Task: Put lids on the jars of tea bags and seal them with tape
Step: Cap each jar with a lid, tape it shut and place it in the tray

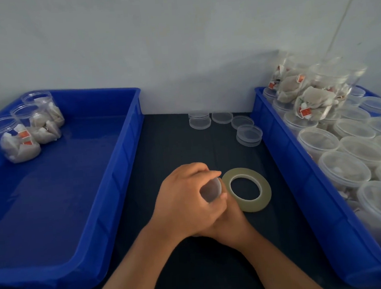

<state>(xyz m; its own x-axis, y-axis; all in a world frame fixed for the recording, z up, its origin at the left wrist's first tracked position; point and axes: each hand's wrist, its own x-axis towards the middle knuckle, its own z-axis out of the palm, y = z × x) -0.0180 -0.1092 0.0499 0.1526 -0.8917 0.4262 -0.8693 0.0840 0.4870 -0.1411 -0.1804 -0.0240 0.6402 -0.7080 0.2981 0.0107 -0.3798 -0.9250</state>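
Between the left tray (127,173) and right tray (285,159) walls, the left hand (185,200) curls round a clear jar (211,188). The right hand (233,223) lies beneath it, fingers hidden. The tape roll (250,206) sits just right.

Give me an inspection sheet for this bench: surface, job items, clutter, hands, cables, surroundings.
Surface: dark table between a left tray and a right tray, both blue.
Job's things: three jars of tea bags in the left tray; many jars crowd the right tray, some stacked; loose lids at the back of the table; tape roll lies flat beside the hands.
Clutter: nothing seen.
Hands: left hand grips a clear jar; right hand mostly hidden beneath it, grip unclear.
Cables: thin line on the wall, top right; cord or crack, cannot tell.
Surroundings: plain pale wall.
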